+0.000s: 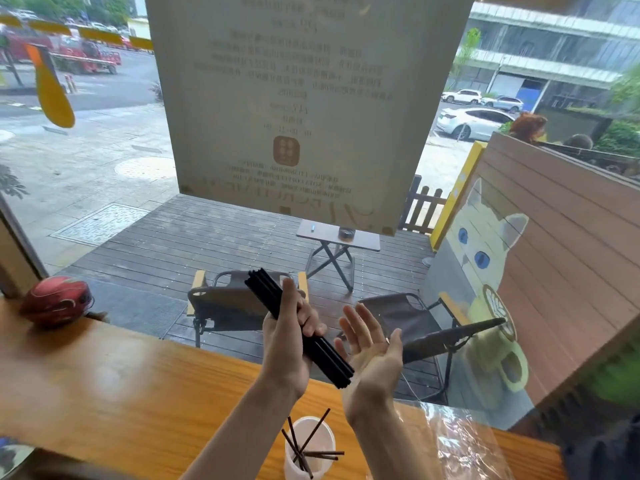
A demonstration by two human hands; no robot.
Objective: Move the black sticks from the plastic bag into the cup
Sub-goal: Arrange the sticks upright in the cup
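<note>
1 left hand (289, 344) grips black sticks (298, 327)

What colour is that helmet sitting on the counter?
The helmet is red with some dark markings, seen at the left of the head view.

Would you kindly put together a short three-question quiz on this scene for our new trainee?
1. True or false: the left hand grips a bundle of black sticks.
2. Multiple choice: the right hand is (A) gripping the plastic bag, (B) open with its palm beside the bundle's lower end, (C) inside the cup.
3. Fill in: a few loose sticks already stand in the white ____ on the wooden counter.

Key
1. True.
2. B. The clear plastic bag lies on the counter to the right, untouched.
3. Cup.
</note>
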